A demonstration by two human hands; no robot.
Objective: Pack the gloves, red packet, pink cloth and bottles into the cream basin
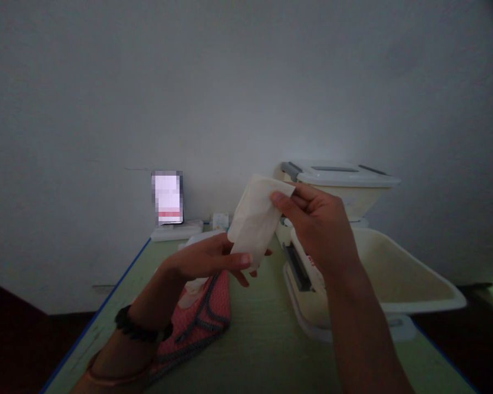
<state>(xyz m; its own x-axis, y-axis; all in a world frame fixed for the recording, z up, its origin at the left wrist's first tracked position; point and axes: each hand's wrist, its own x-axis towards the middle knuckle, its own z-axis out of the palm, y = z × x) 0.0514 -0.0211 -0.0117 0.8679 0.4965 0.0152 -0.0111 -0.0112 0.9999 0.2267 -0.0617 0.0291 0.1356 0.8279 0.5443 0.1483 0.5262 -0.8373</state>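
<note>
A thin, folded white sheet (pixel 257 221) hangs at a tilt between my hands; whether it is paper or cloth I cannot tell. My right hand (pixel 318 224) pinches its upper right corner, thumb in front and fingers behind. At the lower end, my left hand (pixel 213 257) has its thumb over the front, with fingertips showing beneath and behind. Under my left forearm lies a pink knitted piece with grey trim (pixel 199 317), flat on the table. Something whitish (pixel 191 293) rests on that knitted piece, partly hidden by my arm.
The green table (pixel 263 339) has a blue edge. A lit phone (pixel 167 197) stands on a white base (pixel 175 232) at the back left, near a small box (pixel 221 220). To the right are an open cream bin (pixel 411 273) and a lidded one (pixel 340 200) behind it, against the wall.
</note>
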